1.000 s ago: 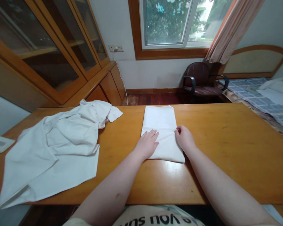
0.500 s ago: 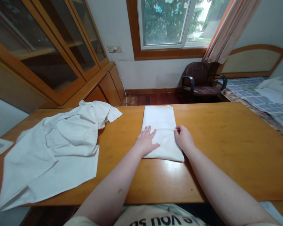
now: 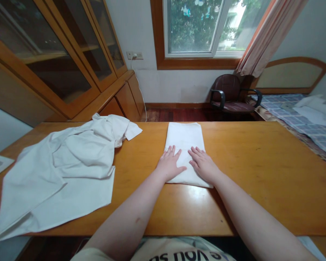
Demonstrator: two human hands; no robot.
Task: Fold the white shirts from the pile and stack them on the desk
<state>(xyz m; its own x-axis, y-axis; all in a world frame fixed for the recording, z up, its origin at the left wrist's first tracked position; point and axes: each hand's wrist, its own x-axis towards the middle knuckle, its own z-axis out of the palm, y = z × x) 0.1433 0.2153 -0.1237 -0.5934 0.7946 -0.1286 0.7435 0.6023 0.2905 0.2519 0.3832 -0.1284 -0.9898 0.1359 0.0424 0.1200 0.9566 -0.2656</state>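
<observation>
A white cloth, folded into a flat rectangle, lies on the wooden table in front of me. My left hand rests flat on the cloth's left side with its fingers spread. On the right side, my right hand also lies flat on it, fingers apart and pointing away from me. Neither hand grips anything. To the left, a second white cloth spreads loose and crumpled, and one corner reaches the table's near edge.
A white object sits at the table's left end. Beyond the table stand a glass-doored wooden cabinet, a dark red armchair and a bed with a checked cover.
My right hand has let go of the folded cloth's right edge, moved left onto its top and opened out flat. My left hand stays in place; the view has shifted slightly.
</observation>
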